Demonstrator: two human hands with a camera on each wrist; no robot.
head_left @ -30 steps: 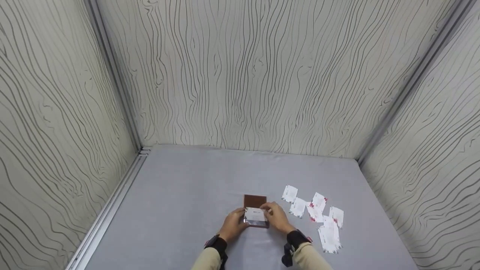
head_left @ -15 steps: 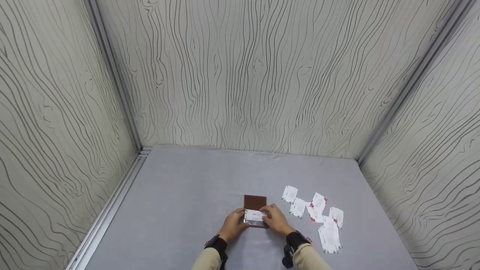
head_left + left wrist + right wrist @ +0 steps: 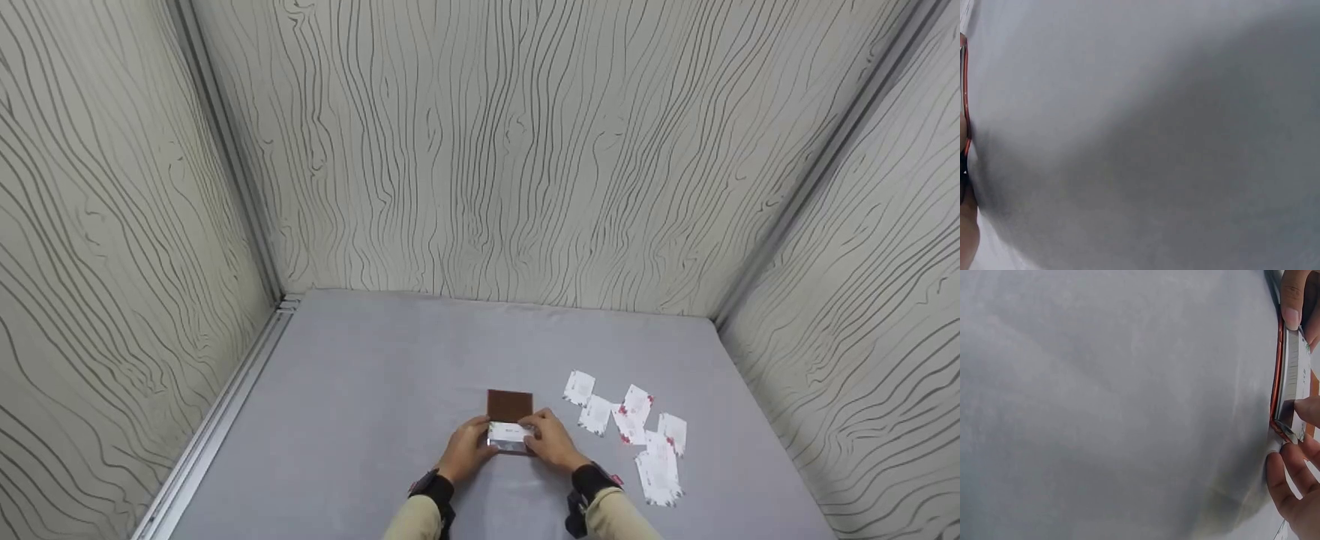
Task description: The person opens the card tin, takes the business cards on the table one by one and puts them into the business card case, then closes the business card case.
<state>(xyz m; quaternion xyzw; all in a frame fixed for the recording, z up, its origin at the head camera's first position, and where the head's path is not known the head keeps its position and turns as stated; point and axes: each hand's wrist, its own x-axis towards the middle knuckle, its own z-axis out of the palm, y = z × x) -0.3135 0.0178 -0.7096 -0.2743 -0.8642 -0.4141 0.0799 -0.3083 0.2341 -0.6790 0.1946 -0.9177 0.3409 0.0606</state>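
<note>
A brown card holder (image 3: 510,406) lies unfolded on the grey cloth, its bare flap towards the back. In its near half sits a white business card (image 3: 504,430), the lower part behind a clear pocket (image 3: 1292,371). My left hand (image 3: 463,452) grips the holder's left side, with its thumb on the near corner. On the other side, my right hand (image 3: 553,442) pinches the card's right edge between thumb and fingers. The right wrist view shows the holder's brown edge (image 3: 1276,377) side-on. Only a sliver of the left hand (image 3: 967,230) appears in the left wrist view.
To the right lie several white cards, some overlapping: a pair (image 3: 579,388) nearer the back, red-cornered ones (image 3: 636,405) in the middle, and a larger cluster (image 3: 660,476) nearer me. Wood-patterned walls (image 3: 480,150) enclose the grey cloth-covered table (image 3: 360,390).
The card has slid towards me, deeper into the clear pocket, and more of the brown flap shows. My right hand has moved slightly with it; the left hand stays put.
</note>
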